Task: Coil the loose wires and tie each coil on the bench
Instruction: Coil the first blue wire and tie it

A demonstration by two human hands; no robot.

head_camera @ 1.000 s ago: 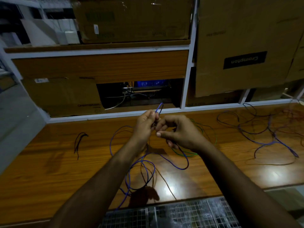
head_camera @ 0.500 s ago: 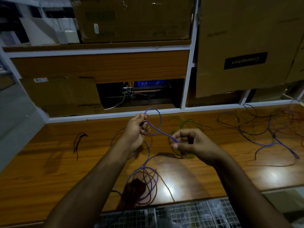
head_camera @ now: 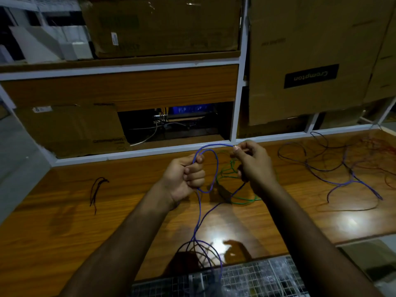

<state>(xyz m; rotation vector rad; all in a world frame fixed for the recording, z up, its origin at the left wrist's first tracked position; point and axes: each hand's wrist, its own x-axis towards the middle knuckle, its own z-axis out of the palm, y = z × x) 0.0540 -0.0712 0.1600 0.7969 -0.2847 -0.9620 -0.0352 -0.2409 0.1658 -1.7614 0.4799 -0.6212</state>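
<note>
Head view: left hand at centre, fingers curled tight round the blue wire, holding the base of a first loop that arches up toward 12 o'clock. Right hand just to 3 o'clock of it, thumb and forefinger pinching the same wire where the loop's top strand arrives, remaining fingers curled in; both grips closed on the wire. Below the left fist, two blue strands dropping toward 6 o'clock and ending in a loose heap, mixed with a darker wire, at the near edge of the bench. Green wire lying on the wood directly under and beyond the right hand, close to the hanging blue strand. Small dark tied bundle resting at 9 o'clock, well apart. Tangle of loose wires, blue, dark and reddish, spread at 3 o'clock, untouched. Cardboard boxes on shelving at 12 o'clock. Judged early in the coil: one loop made, most length left on the bench. Risks from here: slack pulled upward dragging the dark wire in the near heap along and knotting it; the green wire snagged into the next loop; the single loop springing open if the left grip relaxes while the right re-pinches.
</note>
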